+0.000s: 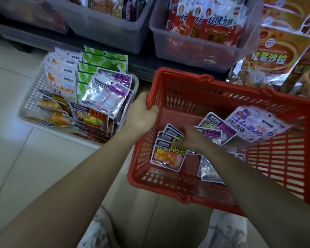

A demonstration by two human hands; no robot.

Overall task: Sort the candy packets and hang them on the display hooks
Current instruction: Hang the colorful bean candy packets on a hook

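Note:
A red plastic basket [213, 90] sits on the floor in front of me, tilted, with candy packets inside. My left hand [143, 111] grips its left rim. My right hand [195, 138] reaches down into the basket and lies on a small stack of jelly bean packets [166, 156] with yellow labels; its fingers are blurred. Purple-labelled packets [220, 131] and a large white and purple gummy packet [254, 126] lie deeper in the basket. A silver-backed packet [208, 170] lies near my right forearm.
A white basket [34, 93] at left holds sorted rows of orange, green, purple and dark packets. Grey bins [195, 56] of red snack bags line the shelf behind. Orange snack bags [276, 58] hang at right. Pale floor tiles lie at left.

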